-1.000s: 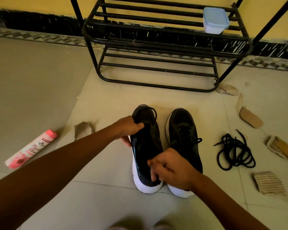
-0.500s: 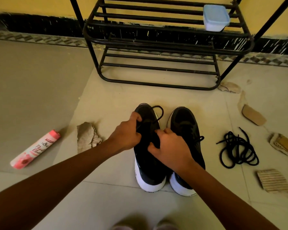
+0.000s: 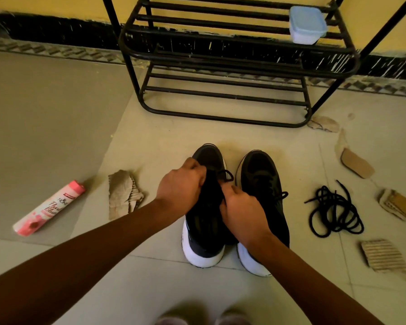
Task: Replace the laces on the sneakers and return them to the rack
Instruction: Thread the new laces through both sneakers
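Note:
Two black sneakers with white soles stand side by side on the floor, toes towards me. Over the left sneaker (image 3: 203, 233) both hands work at its lace area. My left hand (image 3: 179, 187) has its fingers curled at the tongue, pinching the lace. My right hand (image 3: 240, 212) grips the lace beside it, and a small lace loop (image 3: 227, 175) pokes out between them. The right sneaker (image 3: 265, 184) stands untouched, still laced. A loose coil of black laces (image 3: 333, 212) lies on the floor to the right. The black metal shoe rack (image 3: 220, 113) stands beyond the sneakers.
A pale blue lidded container (image 3: 307, 24) sits on the rack's upper shelf. A pink spray can (image 3: 49, 208) lies at the left. Torn cardboard pieces (image 3: 123, 194) lie left of the sneakers, and more cardboard (image 3: 382, 254) is scattered at the right. The wall runs behind the rack.
My right hand moved from the left sneaker's toe up to its lace area. My left hand shifted from the shoe's side onto the tongue, so both hands now meet there.

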Demonstrator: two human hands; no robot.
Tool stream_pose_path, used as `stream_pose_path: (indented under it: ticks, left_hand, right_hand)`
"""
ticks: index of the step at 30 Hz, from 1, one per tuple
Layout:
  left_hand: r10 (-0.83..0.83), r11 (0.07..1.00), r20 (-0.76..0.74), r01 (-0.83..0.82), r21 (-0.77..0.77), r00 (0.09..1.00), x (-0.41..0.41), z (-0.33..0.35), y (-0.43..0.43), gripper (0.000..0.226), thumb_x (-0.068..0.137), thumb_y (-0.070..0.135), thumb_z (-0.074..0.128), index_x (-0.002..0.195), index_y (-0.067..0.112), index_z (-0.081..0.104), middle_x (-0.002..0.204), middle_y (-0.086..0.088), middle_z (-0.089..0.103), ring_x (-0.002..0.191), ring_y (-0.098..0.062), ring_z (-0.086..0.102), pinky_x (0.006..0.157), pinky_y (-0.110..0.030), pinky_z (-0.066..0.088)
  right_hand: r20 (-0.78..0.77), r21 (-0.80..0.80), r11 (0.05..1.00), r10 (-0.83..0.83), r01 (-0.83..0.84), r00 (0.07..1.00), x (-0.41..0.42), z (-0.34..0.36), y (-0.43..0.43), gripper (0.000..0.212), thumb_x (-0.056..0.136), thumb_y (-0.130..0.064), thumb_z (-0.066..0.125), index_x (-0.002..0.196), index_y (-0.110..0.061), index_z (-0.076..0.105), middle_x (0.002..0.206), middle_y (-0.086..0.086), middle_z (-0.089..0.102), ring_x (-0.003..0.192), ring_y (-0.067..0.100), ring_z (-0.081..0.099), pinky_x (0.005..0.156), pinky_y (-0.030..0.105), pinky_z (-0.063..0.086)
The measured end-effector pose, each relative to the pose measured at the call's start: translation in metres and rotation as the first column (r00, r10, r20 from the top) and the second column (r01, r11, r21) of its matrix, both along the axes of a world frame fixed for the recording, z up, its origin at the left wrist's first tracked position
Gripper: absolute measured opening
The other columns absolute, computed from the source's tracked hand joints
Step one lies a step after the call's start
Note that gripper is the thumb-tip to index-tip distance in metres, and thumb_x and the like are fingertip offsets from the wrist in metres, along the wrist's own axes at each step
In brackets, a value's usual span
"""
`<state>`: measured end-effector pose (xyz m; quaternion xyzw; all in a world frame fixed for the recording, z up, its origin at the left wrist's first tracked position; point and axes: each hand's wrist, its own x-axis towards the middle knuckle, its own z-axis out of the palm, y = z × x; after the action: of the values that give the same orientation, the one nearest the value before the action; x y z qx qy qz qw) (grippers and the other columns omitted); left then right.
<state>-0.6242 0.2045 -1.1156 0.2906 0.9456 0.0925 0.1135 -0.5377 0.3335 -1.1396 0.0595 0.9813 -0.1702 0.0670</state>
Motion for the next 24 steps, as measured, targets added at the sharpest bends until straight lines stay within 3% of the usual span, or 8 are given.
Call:
stream_pose_path:
  ticks: [2, 5, 7, 9, 13, 16, 19, 24]
  left_hand:
    - [-0.033, 0.999, 0.016, 0.033, 0.004, 0.999, 0.001, -0.004, -0.002, 0.032, 0.090, 0.019, 0.050, 0.119, 0.030, 0.056, 0.144, 0.005, 0.034, 0.099, -0.027, 0.061, 0.080, -0.031, 0.047]
    - [-0.013, 0.999, 0.063, 0.011, 0.034, 0.998, -0.006, -0.009, 0.000, 0.054, 0.090, 0.027, 0.051, 0.142, 0.033, 0.036, 0.148, 0.000, 0.030, 0.110, -0.029, 0.058, 0.089, -0.035, 0.047]
    - [0.144, 0.975, 0.232, -0.178, 0.133, 0.962, -0.021, -0.012, 0.001, 0.067, 0.087, 0.034, 0.058, 0.146, 0.026, 0.027, 0.140, -0.007, 0.039, 0.114, -0.030, 0.055, 0.091, -0.036, 0.046]
    - [0.286, 0.887, 0.369, -0.390, 0.248, 0.884, -0.037, -0.011, -0.001, 0.067, 0.082, 0.038, 0.066, 0.139, 0.021, 0.036, 0.132, -0.010, 0.048, 0.115, -0.027, 0.054, 0.092, -0.035, 0.047]
    - [0.190, 0.917, 0.200, -0.246, 0.313, 0.961, -0.034, 0.002, -0.004, 0.022, 0.077, 0.041, 0.071, 0.090, 0.028, 0.059, 0.113, -0.002, 0.054, 0.091, -0.015, 0.058, 0.075, -0.023, 0.042]
    - [0.012, 0.996, 0.176, -0.028, 0.088, 0.984, -0.017, 0.008, 0.003, 0.028, 0.078, 0.037, 0.067, 0.103, 0.027, 0.063, 0.117, -0.005, 0.049, 0.099, -0.023, 0.057, 0.084, -0.033, 0.049]
    - [-0.019, 0.974, 0.200, 0.063, -0.218, 0.980, -0.009, 0.007, 0.010, 0.045, 0.084, 0.028, 0.059, 0.128, 0.025, 0.049, 0.126, -0.012, 0.040, 0.103, -0.033, 0.056, 0.085, -0.038, 0.049]
    - [-0.135, 0.913, -0.053, 0.103, -0.395, 0.989, -0.001, 0.001, 0.026, 0.038, 0.093, 0.019, 0.050, 0.130, 0.014, 0.043, 0.121, -0.014, 0.049, 0.101, -0.030, 0.060, 0.072, -0.033, 0.046]
  right_hand:
    - [0.015, -0.015, 1.000, 0.004, -0.003, 1.000, -0.001, 0.001, 0.000, 0.055, 0.100, -0.022, 0.034, 0.151, -0.025, 0.012, 0.114, 0.008, 0.058, 0.087, 0.025, 0.061, 0.077, 0.033, 0.052]
    - [0.025, -0.016, 1.000, 0.016, -0.016, 1.000, -0.002, 0.002, 0.001, 0.058, 0.100, -0.020, 0.034, 0.151, -0.028, 0.008, 0.118, 0.007, 0.055, 0.090, 0.025, 0.060, 0.079, 0.031, 0.049]
    - [0.021, -0.020, 1.000, 0.010, -0.010, 1.000, -0.003, 0.001, 0.001, 0.059, 0.099, -0.020, 0.035, 0.151, -0.028, 0.009, 0.123, 0.007, 0.052, 0.091, 0.025, 0.060, 0.081, 0.032, 0.052]
    - [0.026, -0.021, 1.000, 0.003, -0.002, 1.000, -0.003, 0.000, 0.000, 0.060, 0.099, -0.020, 0.037, 0.151, -0.029, 0.009, 0.125, 0.007, 0.051, 0.091, 0.024, 0.061, 0.083, 0.033, 0.053]
    - [0.028, -0.011, 1.000, 0.002, -0.002, 1.000, -0.003, -0.002, 0.003, 0.060, 0.099, -0.020, 0.038, 0.151, -0.029, 0.010, 0.125, 0.008, 0.050, 0.090, 0.025, 0.060, 0.082, 0.033, 0.053]
    - [0.014, -0.013, 1.000, 0.012, -0.012, 1.000, -0.004, -0.003, 0.003, 0.059, 0.098, -0.019, 0.038, 0.151, -0.027, 0.013, 0.121, 0.008, 0.051, 0.089, 0.027, 0.060, 0.078, 0.034, 0.052]
    - [0.014, -0.017, 1.000, 0.012, -0.012, 1.000, -0.004, -0.004, 0.001, 0.059, 0.097, -0.018, 0.039, 0.151, -0.026, 0.015, 0.120, 0.008, 0.052, 0.089, 0.028, 0.061, 0.078, 0.034, 0.052]
    - [0.020, -0.034, 0.999, 0.008, -0.008, 1.000, -0.004, -0.005, 0.003, 0.059, 0.097, -0.017, 0.040, 0.150, -0.026, 0.016, 0.122, 0.007, 0.053, 0.092, 0.027, 0.061, 0.081, 0.034, 0.052]
